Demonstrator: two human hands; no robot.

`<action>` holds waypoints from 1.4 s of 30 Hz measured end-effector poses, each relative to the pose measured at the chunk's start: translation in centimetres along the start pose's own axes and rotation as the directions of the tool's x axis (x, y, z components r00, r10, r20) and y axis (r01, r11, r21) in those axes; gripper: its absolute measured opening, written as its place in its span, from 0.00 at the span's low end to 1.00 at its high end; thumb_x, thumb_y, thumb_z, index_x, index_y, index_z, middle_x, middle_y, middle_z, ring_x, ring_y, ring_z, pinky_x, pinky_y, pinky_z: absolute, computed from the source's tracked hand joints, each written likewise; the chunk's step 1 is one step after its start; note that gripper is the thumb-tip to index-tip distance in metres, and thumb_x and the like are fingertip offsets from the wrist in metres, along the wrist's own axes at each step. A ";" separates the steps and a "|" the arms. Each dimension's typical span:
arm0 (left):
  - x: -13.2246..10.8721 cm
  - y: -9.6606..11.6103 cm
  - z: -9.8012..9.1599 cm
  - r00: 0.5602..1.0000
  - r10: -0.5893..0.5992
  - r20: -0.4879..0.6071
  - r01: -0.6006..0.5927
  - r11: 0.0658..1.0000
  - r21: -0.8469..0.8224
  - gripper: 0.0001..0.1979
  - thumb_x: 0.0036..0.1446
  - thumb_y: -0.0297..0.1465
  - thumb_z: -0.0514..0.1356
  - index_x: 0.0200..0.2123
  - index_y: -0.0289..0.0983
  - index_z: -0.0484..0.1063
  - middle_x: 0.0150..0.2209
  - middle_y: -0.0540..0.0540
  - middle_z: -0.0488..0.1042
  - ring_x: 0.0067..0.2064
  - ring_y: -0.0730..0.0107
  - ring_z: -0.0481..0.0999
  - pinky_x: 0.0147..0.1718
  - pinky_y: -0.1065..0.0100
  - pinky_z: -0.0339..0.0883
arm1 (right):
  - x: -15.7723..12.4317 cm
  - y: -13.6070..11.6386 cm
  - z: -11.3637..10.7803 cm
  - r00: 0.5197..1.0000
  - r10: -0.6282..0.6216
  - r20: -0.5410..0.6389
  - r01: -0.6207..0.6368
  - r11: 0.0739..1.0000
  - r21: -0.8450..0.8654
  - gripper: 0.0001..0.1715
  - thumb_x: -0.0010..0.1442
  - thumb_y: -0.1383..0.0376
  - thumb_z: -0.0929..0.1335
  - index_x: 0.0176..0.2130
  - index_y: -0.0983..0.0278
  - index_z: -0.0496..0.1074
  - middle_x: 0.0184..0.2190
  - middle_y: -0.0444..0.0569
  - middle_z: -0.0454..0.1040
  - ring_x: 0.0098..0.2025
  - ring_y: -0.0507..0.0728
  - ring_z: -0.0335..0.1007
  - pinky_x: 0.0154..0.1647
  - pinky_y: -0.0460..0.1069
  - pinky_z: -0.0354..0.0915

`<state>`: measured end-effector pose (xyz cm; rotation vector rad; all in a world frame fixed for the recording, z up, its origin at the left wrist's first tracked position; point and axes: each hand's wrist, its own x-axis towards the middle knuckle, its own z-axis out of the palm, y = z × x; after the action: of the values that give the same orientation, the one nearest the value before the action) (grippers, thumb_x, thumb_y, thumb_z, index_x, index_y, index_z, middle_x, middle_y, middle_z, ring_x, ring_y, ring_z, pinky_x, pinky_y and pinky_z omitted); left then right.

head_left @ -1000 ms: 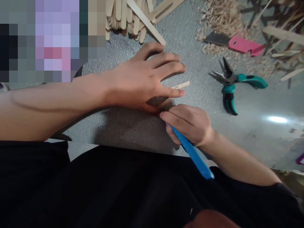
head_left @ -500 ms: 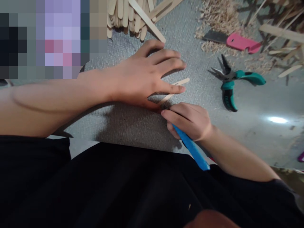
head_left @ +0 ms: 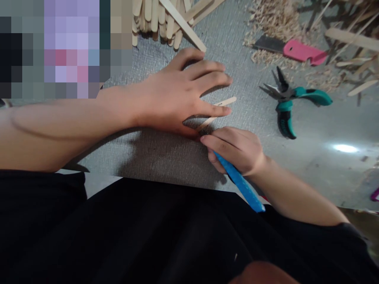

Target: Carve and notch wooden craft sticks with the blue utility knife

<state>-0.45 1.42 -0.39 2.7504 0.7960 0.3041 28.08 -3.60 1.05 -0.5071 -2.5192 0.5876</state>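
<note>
My left hand (head_left: 180,92) lies flat on the grey mat (head_left: 154,154) with its fingers spread, pressing down a thin wooden stick (head_left: 220,106). Only the far end of the stick shows past my little finger. My right hand (head_left: 235,150) is closed round a blue-handled knife (head_left: 241,183), its handle pointing back toward my body. The knife's tip meets the stick just under my left palm and is hidden by my fingers.
A pile of wooden sticks (head_left: 161,19) lies at the top of the mat. Teal-handled pliers (head_left: 291,104) rest to the right, a pink-handled cutter (head_left: 296,51) beyond them among wood shavings (head_left: 272,19). More loose sticks (head_left: 352,39) are scattered at the top right.
Both hands stay in place on the stick. The knife handle has shifted slightly; the view has moved a little.
</note>
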 end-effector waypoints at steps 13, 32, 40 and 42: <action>-0.2 0.4 -1.3 1.000 0.016 -0.023 -0.017 0.999 -0.027 0.43 0.64 0.46 0.83 0.76 0.37 0.77 0.83 0.28 0.68 0.85 0.25 0.66 0.83 0.25 0.60 | 0.1 0.2 -0.7 0.991 0.096 -0.093 -0.086 0.991 0.097 0.18 0.73 0.70 0.71 0.59 0.55 0.78 0.35 0.43 0.84 0.30 0.57 0.81 0.33 0.52 0.76; 0.5 1.3 -1.0 0.994 0.088 -0.062 -0.080 0.989 0.128 0.29 0.89 0.37 0.48 0.50 0.42 0.92 0.55 0.43 0.91 0.61 0.46 0.90 0.67 0.39 0.81 | 0.1 -0.7 -1.5 0.958 0.263 -0.112 -0.250 0.961 0.122 0.07 0.78 0.65 0.72 0.50 0.53 0.81 0.40 0.43 0.91 0.33 0.57 0.88 0.36 0.52 0.82; 0.7 1.2 -1.1 0.997 0.066 -0.034 -0.063 0.996 0.070 0.27 0.88 0.36 0.50 0.52 0.43 0.92 0.55 0.41 0.91 0.64 0.45 0.87 0.67 0.35 0.81 | -0.2 -0.5 -1.5 0.959 0.258 -0.120 -0.256 0.966 0.035 0.07 0.74 0.64 0.73 0.51 0.53 0.82 0.36 0.42 0.90 0.26 0.57 0.83 0.29 0.53 0.78; 0.6 1.2 -1.0 0.996 0.078 -0.037 -0.074 0.992 0.099 0.29 0.89 0.37 0.48 0.51 0.41 0.92 0.55 0.41 0.91 0.64 0.44 0.88 0.66 0.36 0.81 | -0.1 -0.5 -1.5 0.957 0.265 -0.114 -0.262 0.964 0.047 0.08 0.73 0.65 0.73 0.50 0.54 0.81 0.36 0.42 0.90 0.27 0.56 0.84 0.29 0.52 0.78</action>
<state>0.40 0.99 0.97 2.8797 0.7354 0.3464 28.88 -3.60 2.42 -0.8499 -2.3425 0.6722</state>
